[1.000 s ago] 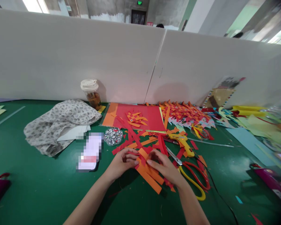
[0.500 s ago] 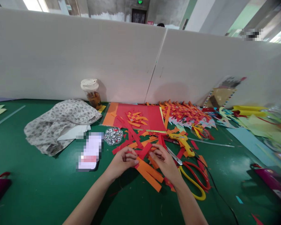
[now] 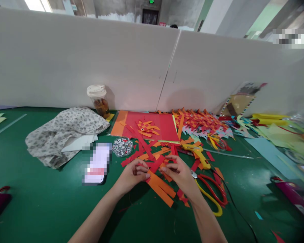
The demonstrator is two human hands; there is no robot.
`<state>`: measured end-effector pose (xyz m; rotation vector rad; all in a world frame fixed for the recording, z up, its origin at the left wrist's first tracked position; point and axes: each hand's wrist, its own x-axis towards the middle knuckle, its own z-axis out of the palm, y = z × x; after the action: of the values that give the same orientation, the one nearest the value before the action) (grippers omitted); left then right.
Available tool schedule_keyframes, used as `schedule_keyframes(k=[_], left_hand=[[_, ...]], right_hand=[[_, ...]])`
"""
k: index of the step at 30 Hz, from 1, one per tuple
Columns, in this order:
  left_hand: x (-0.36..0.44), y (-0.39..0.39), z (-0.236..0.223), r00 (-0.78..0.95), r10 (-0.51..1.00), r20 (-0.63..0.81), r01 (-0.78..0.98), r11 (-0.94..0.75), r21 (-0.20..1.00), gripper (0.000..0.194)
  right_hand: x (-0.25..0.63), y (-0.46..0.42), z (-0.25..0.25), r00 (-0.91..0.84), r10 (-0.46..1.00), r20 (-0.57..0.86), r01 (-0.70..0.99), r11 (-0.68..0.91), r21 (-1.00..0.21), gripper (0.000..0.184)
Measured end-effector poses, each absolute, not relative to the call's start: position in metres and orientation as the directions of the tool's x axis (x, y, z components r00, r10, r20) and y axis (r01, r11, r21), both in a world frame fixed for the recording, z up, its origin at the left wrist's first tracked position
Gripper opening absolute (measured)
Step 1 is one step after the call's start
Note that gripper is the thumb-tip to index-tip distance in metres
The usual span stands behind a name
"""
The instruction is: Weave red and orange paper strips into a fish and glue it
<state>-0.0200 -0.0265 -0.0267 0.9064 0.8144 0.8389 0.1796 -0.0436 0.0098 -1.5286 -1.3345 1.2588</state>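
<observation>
Between my two hands is a piece of woven paper strips, with slit orange paper (image 3: 161, 189) trailing toward me and a red paper strip (image 3: 157, 163) crossing it. My left hand (image 3: 136, 173) pinches the left edge of the orange paper between thumb and fingers. On the other side, my right hand (image 3: 177, 172) has its thumb and fingers closed on the piece's right part, partly hiding it. Scissors (image 3: 212, 189) with red and yellow handles lie beside my right wrist, their blades mostly covered by that hand. Loose red and orange strips (image 3: 144, 156) are scattered just beyond.
A yellow glue gun (image 3: 198, 154) with a black cord rests right of the strips. Behind are red paper sheets (image 3: 168, 126) and a pile of woven paper fish (image 3: 202, 123). To the left are googly eyes (image 3: 122, 147), a phone (image 3: 97, 163), a cloth (image 3: 63, 135) and a lidded cup (image 3: 98, 101).
My right hand has shifted slightly, its fingers now closer to the red strip, and it covers more of the scissor blades. My left hand has stayed in place.
</observation>
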Motion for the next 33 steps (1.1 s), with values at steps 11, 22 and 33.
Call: schedule_keyframes(k=[11, 22, 33], left_hand=[[-0.020, -0.026, -0.023, 0.396, 0.888, -0.234, -0.259, 0.352, 0.900, 0.033], [-0.019, -0.026, -0.024, 0.387, 0.887, -0.254, -0.264, 0.370, 0.891, 0.035], [-0.019, -0.026, -0.028, 0.361, 0.896, -0.257, -0.268, 0.364, 0.892, 0.036]], right_hand=[[0.181, -0.044, -0.002, -0.030, 0.970, -0.240, 0.219, -0.228, -0.949, 0.030], [0.183, -0.047, 0.003, -0.084, 0.975, -0.204, 0.329, -0.167, -0.929, 0.024], [0.180, -0.046, 0.003, -0.089, 0.986, -0.141, 0.429, -0.090, -0.899, 0.023]])
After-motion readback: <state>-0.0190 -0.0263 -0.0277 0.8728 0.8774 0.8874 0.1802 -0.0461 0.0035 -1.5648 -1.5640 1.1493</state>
